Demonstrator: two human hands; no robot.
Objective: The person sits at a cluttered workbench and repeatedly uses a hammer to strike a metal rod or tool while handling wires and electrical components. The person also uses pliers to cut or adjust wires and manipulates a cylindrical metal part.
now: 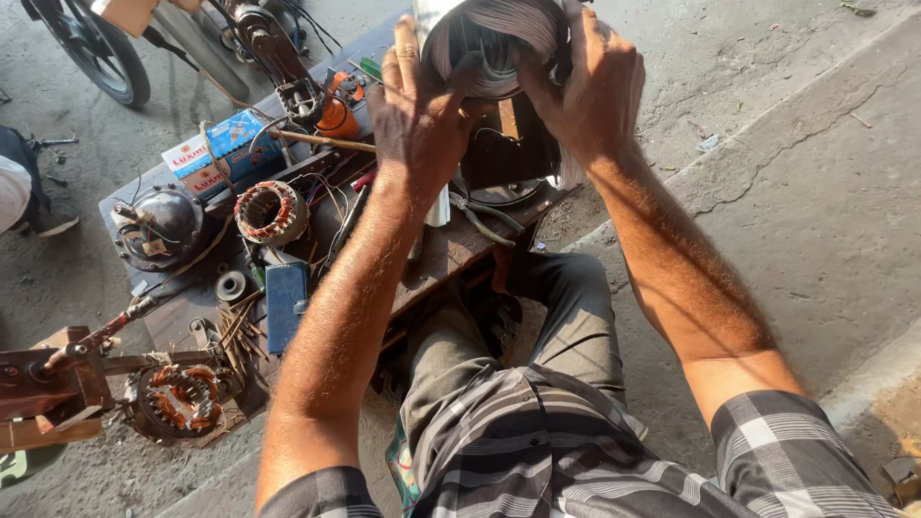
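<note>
Concrete ground [806,192] is seen all around, and on it a low wooden workbench [451,251] is set in front of the seated person's knees. Across the bench's left half, parts are scattered: a dark domed motor housing [158,225], a wound stator with copper coils [271,212] just beside it, two small cardboard boxes [219,149] behind them, and a blue flat case [286,302] at the near edge. Off the bench's left end, a second copper-wound stator [180,398] is seen next to a wooden winding rig [48,384]. A motorcycle wheel [96,48] is visible at the upper left.

Above the bench's right half, a round ribbed fan motor casing [499,38] is held up between both hands, cut partly by the upper frame edge. The left hand [417,115] is laid against the casing's left side with its fingers [407,48] extended upward and close together, the thumb pressed on the ribbed face. The right hand [590,86] is wrapped around the casing's right side, fingers curled over the rim and pressed to it. A dark bracket [504,153] is seen directly beneath the casing.
</note>
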